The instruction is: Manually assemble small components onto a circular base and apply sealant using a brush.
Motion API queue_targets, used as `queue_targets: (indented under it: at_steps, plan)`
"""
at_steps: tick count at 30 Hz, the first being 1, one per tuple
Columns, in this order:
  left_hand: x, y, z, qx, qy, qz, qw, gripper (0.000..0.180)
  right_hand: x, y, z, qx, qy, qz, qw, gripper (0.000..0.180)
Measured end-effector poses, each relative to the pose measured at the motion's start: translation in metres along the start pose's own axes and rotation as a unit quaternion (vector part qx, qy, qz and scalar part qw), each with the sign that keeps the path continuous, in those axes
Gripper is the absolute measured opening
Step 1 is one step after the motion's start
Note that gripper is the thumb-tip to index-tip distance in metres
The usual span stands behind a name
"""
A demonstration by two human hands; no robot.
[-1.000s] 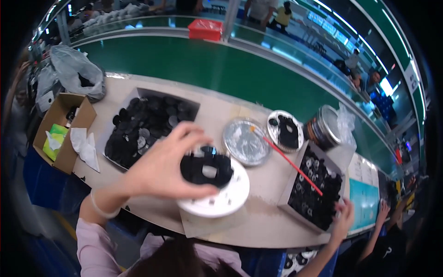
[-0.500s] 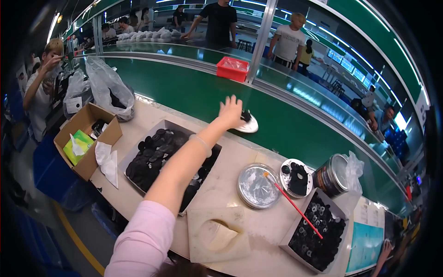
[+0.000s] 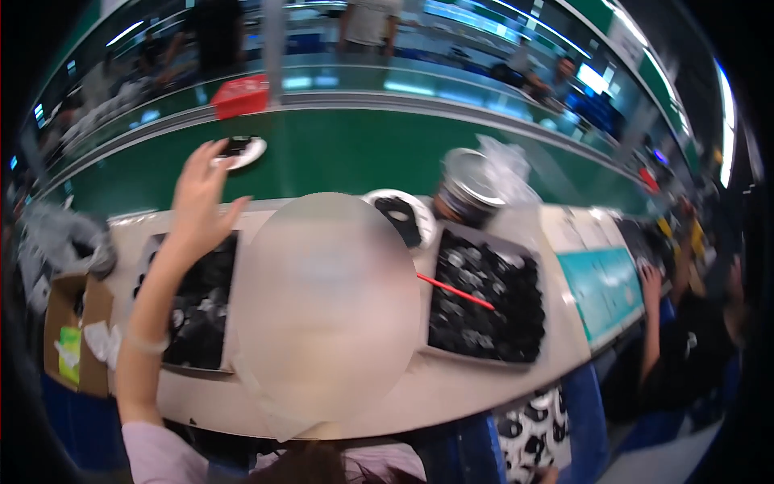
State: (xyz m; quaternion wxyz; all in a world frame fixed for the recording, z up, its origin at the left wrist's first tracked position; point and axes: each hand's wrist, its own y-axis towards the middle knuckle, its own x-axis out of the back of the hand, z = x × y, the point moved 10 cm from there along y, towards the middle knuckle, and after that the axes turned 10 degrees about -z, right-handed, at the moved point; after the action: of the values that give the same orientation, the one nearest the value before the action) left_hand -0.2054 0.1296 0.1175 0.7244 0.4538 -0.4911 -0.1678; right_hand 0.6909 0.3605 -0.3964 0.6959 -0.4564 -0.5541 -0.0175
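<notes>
1. The left hand (image 3: 197,198) is raised over the far edge of the counter (image 3: 451,387), fingers spread and empty, palm turned toward the green conveyor belt (image 3: 347,153).
2. Just beyond its fingertips, a white plate (image 3: 239,151) carrying a few black parts lies on the belt; hand and plate are near each other but apart.
3. The left forearm runs down from the hand to a pale pink sleeve (image 3: 157,452) at the lower edge, with a thin band at the wrist.
4. Under that forearm sits the left tray (image 3: 197,310), filled with black parts.
5. The right hand is not in view, so I cannot tell its state.
6. A large blurred oval covers the middle of the counter and hides whatever lies there.
7. Right of the oval, a second white plate (image 3: 401,216) with a black piece on it stands on the counter, just beside a stack of round metal tins (image 3: 468,187) with crumpled clear plastic behind them.
8. In front of those lies the right tray (image 3: 484,298), also full of black parts, with a thin red stick (image 3: 455,292) lying across its left part.
9. At the far left, below the counter's end, an open cardboard box (image 3: 68,335) holds white and green items.
10. On the belt's far side stands a red bin (image 3: 240,95).
11. At the right edge another person's hand (image 3: 649,282) rests by a teal sheet (image 3: 601,290).
</notes>
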Motion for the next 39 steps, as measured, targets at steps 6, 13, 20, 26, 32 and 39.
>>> queue_targets:
  at_steps: [6,13,20,26,32,39]
  plan:
    - [0.044,-0.023,-0.030,0.032,-0.065,0.060,0.996,0.045,0.092,-0.083,0.039,0.064,0.062,-0.132,0.987,0.055]
    - [0.056,-0.023,-0.110,0.095,-0.367,0.154,0.912,0.042,0.257,-0.427,0.170,0.550,0.427,-0.277,0.662,0.032]
    - [0.044,-0.103,-0.228,0.445,-0.802,0.332,0.218,0.044,0.106,-0.718,0.260,0.874,0.178,-0.394,0.220,0.033]
    - [0.027,-0.123,-0.167,0.470,-0.746,0.299,0.365,0.047,0.061,-0.756,0.289,0.943,0.172,-0.151,0.242,0.044]
    - [0.000,-0.127,-0.109,0.482,-0.698,0.332,0.413,0.045,0.028,-0.726,0.402,0.837,0.164,0.164,0.496,0.046]
    - [-0.013,-0.127,-0.107,0.379,-0.653,0.462,0.466,0.033,-0.048,-0.709,0.404,0.612,0.018,0.522,0.594,0.037]
